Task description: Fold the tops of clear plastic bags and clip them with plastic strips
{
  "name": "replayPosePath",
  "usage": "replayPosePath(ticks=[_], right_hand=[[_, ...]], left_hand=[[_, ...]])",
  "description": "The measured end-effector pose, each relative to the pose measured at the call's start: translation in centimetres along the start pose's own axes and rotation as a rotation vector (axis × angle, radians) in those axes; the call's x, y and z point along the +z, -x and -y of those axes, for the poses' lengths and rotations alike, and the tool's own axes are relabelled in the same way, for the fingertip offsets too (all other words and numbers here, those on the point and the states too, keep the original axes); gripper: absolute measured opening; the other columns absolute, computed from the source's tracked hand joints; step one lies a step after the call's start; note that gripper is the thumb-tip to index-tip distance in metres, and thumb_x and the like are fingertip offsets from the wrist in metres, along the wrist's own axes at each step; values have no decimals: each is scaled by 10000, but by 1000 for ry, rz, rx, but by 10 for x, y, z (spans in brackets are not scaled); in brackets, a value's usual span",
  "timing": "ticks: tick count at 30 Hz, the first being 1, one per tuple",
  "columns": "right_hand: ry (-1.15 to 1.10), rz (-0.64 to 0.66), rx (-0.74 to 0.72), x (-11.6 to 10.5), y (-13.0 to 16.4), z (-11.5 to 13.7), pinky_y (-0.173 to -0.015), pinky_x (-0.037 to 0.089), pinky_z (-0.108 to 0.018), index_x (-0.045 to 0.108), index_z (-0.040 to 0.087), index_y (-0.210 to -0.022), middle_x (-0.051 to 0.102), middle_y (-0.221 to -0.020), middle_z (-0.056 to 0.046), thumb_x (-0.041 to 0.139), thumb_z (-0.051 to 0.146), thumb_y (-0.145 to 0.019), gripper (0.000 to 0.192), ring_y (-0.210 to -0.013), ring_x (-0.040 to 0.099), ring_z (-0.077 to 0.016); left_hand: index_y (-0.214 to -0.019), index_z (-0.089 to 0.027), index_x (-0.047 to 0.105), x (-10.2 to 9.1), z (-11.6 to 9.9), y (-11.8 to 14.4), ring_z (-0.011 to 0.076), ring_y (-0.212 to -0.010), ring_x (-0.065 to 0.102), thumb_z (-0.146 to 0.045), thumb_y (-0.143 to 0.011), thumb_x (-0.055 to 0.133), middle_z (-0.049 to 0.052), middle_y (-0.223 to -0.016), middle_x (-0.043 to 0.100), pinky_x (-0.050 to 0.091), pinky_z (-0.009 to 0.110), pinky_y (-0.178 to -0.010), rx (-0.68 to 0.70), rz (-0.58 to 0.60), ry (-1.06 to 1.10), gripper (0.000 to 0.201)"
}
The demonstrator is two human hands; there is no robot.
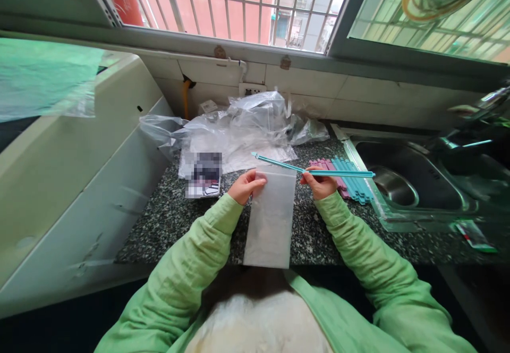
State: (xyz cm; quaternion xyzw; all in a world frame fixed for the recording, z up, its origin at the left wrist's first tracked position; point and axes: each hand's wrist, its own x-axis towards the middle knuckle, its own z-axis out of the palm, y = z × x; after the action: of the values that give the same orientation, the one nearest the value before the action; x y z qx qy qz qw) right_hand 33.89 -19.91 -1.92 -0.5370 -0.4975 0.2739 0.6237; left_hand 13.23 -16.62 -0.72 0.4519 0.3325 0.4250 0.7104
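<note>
Clearly, the step in hand seems to be closing a small clear bag (271,220) with a long teal sealing stick (311,170), judging by how the hands are placed. At the left lies a blurred card (204,176) on the speckled desk (167,220), with a heap of loose plastic bags (247,124) at the far side. The left hand (247,185) pinches the bag's top edge, fingers closed on it; the bag lies flat and near, and I cannot tell if it holds anything. The right hand (321,183) grips the stick, which crosses above the bag's mouth. Probably the stick must next line up with that edge. More pink and teal sticks (347,183) lie to the right, beside the sink (414,183), whose basin looks empty.
</note>
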Motion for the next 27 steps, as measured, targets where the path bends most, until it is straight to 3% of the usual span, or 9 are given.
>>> replayPosePath(ticks=[7,12,20,27], right_hand=[[-25,98,1,4,6,-2,-494,556,-254,572,189,-753,637,-530,19,665,403,-651,255,-474,625,-142],[-77,87,6,4,6,-4,-481,556,-255,567,187,-738,635,-523,23,671,423,-634,278,-458,619,-138],[-110,31,33,4,8,-9,-479,565,-284,567,186,-763,642,-569,11,667,461,-621,326,-476,620,-149],[-122,56,51,7,12,-11,-477,568,-290,571,189,-772,643,-583,8,665,479,-615,343,-476,619,-148]], left_hand=[[-637,-137,563,-3,4,-3,26,-386,337,-412,-445,735,-76,-456,441,221,169,-382,-12,-45,-27,378],[-623,-126,587,-2,4,-3,16,-354,307,-450,-412,752,-79,-414,422,190,166,-359,-21,-62,-27,421],[-636,-111,617,1,7,-3,96,-474,523,-383,-386,791,-3,-517,588,395,215,-484,-180,-68,65,408],[-614,-101,613,1,10,-6,126,-525,561,-356,-423,788,18,-521,603,430,242,-548,-216,-132,107,364]])
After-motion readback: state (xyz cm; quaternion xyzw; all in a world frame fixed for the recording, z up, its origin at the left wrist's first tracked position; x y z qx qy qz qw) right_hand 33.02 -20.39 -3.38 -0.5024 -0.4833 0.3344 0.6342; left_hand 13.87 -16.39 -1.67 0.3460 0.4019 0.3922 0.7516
